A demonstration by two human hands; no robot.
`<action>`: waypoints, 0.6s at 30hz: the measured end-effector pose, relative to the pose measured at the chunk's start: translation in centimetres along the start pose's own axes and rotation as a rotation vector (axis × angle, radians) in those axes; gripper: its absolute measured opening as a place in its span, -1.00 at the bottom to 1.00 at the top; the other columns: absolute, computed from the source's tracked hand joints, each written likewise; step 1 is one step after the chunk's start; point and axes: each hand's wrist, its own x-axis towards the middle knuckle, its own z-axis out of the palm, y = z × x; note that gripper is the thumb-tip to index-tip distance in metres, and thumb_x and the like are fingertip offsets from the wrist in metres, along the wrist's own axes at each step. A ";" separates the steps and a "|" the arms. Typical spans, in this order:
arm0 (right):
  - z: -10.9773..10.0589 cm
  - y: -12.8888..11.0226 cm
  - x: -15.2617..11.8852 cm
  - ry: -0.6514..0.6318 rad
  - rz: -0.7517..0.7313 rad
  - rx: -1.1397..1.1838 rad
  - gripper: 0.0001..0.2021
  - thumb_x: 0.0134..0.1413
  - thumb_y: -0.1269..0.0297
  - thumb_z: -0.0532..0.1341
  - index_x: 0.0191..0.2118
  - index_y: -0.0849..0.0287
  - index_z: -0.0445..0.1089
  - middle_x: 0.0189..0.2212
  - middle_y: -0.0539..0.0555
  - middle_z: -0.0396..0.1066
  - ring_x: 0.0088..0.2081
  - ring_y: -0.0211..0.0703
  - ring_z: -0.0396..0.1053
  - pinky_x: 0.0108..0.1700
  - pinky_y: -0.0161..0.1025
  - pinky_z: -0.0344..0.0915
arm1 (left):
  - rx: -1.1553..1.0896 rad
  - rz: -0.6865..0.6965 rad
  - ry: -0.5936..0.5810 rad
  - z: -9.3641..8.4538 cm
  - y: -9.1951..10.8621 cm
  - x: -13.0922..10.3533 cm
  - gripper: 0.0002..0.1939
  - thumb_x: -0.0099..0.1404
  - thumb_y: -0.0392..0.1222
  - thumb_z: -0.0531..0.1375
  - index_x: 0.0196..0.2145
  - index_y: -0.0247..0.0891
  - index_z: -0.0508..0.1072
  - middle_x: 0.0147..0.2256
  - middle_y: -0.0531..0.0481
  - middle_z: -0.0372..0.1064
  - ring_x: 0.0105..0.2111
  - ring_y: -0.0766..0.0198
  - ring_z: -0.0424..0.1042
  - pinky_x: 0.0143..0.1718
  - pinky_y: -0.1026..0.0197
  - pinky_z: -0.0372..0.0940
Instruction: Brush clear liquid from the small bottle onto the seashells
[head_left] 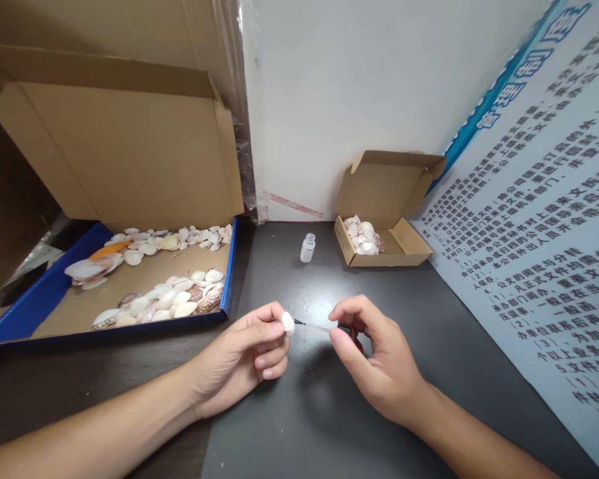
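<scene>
Between the thumb and index finger of my left hand (254, 346) is a small white shell (288, 323) with dark specks. My right hand (374, 352) pinches a thin brush (313, 325) with a clear stem, and its dark tip points left, at the shell's right edge. Whether the tip touches the shell is hard to tell. Behind my hands a small clear glass bottle (307, 249) stands upright and uncapped on the dark table (279, 426).
At the left, an open blue-edged box (232, 266) holds many white and brown shells (164, 299). A smaller open cardboard box (389, 261) with white shells (363, 236) sits at the back right. A printed poster (554, 219) leans along the right side.
</scene>
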 end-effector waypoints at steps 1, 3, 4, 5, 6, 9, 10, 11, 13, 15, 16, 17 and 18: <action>0.0 0.0 0.0 0.000 -0.011 0.010 -0.92 0.20 0.40 0.13 -0.21 0.08 0.25 -0.50 -0.11 0.23 -0.53 -0.29 0.20 -0.50 -0.34 0.20 | -0.001 0.001 -0.003 0.0 0.0 0.0 -0.89 0.30 -0.31 0.20 -0.40 -0.26 0.34 -0.60 0.20 -0.08 -0.61 0.45 -0.14 -0.54 0.31 -0.10; -0.1 0.1 0.0 -0.003 -0.044 0.032 -0.91 0.22 0.41 0.10 -0.20 0.08 0.26 -0.49 -0.09 0.26 -0.51 -0.28 0.23 -0.45 -0.33 0.24 | -0.002 0.007 -0.008 0.1 0.0 0.0 -0.89 0.30 -0.30 0.20 -0.39 -0.25 0.35 -0.61 0.21 -0.10 -0.61 0.44 -0.16 -0.54 0.31 -0.10; -0.1 0.1 0.0 -0.006 -0.056 0.035 -0.91 0.22 0.40 0.09 -0.20 0.08 0.26 -0.48 -0.09 0.27 -0.51 -0.27 0.24 -0.45 -0.33 0.25 | -0.002 0.010 -0.011 0.1 0.0 0.0 -0.90 0.31 -0.29 0.20 -0.39 -0.25 0.36 -0.62 0.21 -0.11 -0.61 0.43 -0.16 -0.54 0.31 -0.10; 0.0 0.1 0.1 -0.008 -0.057 0.030 -0.91 0.22 0.40 0.10 -0.19 0.07 0.25 -0.49 -0.09 0.27 -0.51 -0.27 0.24 -0.46 -0.33 0.24 | -0.001 0.010 -0.014 0.2 0.0 0.0 -0.90 0.31 -0.29 0.20 -0.38 -0.24 0.36 -0.63 0.22 -0.12 -0.61 0.43 -0.17 -0.54 0.31 -0.10; 0.0 0.1 0.1 -0.009 -0.049 0.018 -0.91 0.20 0.39 0.12 -0.19 0.07 0.25 -0.50 -0.10 0.26 -0.52 -0.27 0.23 -0.48 -0.33 0.23 | 0.001 0.010 -0.015 0.2 0.0 0.0 -0.90 0.32 -0.28 0.20 -0.38 -0.24 0.36 -0.62 0.22 -0.12 -0.61 0.43 -0.18 -0.54 0.31 -0.10; 0.0 0.1 0.2 0.009 -0.002 -0.022 -0.89 0.16 0.38 0.17 -0.21 0.07 0.25 -0.52 -0.12 0.21 -0.55 -0.28 0.18 -0.54 -0.34 0.17 | -0.001 0.004 -0.006 0.1 0.0 0.0 -0.88 0.31 -0.28 0.20 -0.40 -0.25 0.36 -0.60 0.20 -0.10 -0.61 0.44 -0.19 -0.54 0.32 -0.10; 0.0 0.1 0.2 0.019 -0.002 -0.023 -0.90 0.16 0.38 0.17 -0.21 0.07 0.25 -0.51 -0.12 0.21 -0.55 -0.28 0.19 -0.53 -0.35 0.17 | -0.005 0.004 -0.002 0.1 0.0 0.0 -0.89 0.31 -0.29 0.20 -0.40 -0.25 0.36 -0.59 0.20 -0.09 -0.61 0.45 -0.18 -0.54 0.31 -0.09; -0.1 0.1 0.2 0.024 -0.010 -0.014 -0.91 0.17 0.38 0.15 -0.22 0.07 0.25 -0.51 -0.11 0.21 -0.54 -0.28 0.20 -0.52 -0.34 0.19 | -0.009 0.001 0.000 0.1 0.0 0.0 -0.90 0.30 -0.29 0.20 -0.39 -0.26 0.36 -0.58 0.20 -0.09 -0.61 0.45 -0.17 -0.54 0.31 -0.09; -0.2 0.0 0.2 0.014 -0.043 0.018 -0.93 0.20 0.39 0.11 -0.21 0.07 0.25 -0.48 -0.09 0.24 -0.51 -0.28 0.22 -0.47 -0.34 0.24 | -0.016 -0.003 -0.002 0.0 -0.1 0.0 -0.93 0.29 -0.30 0.19 -0.37 -0.25 0.37 -0.58 0.19 -0.10 -0.61 0.44 -0.15 -0.54 0.31 -0.08; -0.3 -0.1 0.1 -0.011 -0.056 0.040 -0.92 0.21 0.39 0.10 -0.20 0.08 0.25 -0.47 -0.08 0.26 -0.50 -0.28 0.24 -0.45 -0.33 0.26 | -0.022 -0.006 -0.007 -0.1 -0.1 0.0 -0.96 0.28 -0.30 0.18 -0.35 -0.25 0.38 -0.57 0.19 -0.10 -0.60 0.44 -0.13 -0.53 0.30 -0.09; -0.3 -0.1 0.1 -0.027 -0.053 0.046 -0.92 0.21 0.39 0.10 -0.20 0.08 0.25 -0.47 -0.09 0.27 -0.51 -0.28 0.24 -0.45 -0.33 0.25 | -0.024 -0.007 -0.010 -0.1 -0.1 0.0 -0.96 0.28 -0.30 0.19 -0.35 -0.25 0.38 -0.57 0.19 -0.10 -0.60 0.44 -0.13 -0.53 0.30 -0.09; -0.3 -0.1 0.1 -0.040 -0.044 0.048 -0.92 0.20 0.39 0.11 -0.20 0.08 0.25 -0.48 -0.09 0.26 -0.51 -0.28 0.23 -0.47 -0.34 0.24 | -0.026 -0.007 -0.011 -0.1 -0.1 0.0 -0.96 0.28 -0.30 0.19 -0.35 -0.25 0.38 -0.58 0.19 -0.10 -0.60 0.44 -0.13 -0.53 0.30 -0.10; -0.3 -0.1 0.1 -0.048 -0.030 0.045 -0.92 0.19 0.38 0.13 -0.20 0.08 0.25 -0.49 -0.09 0.25 -0.52 -0.28 0.22 -0.49 -0.34 0.22 | -0.027 -0.006 -0.013 -0.1 -0.1 0.0 -0.96 0.28 -0.30 0.19 -0.35 -0.25 0.37 -0.58 0.20 -0.10 -0.61 0.44 -0.14 -0.53 0.30 -0.10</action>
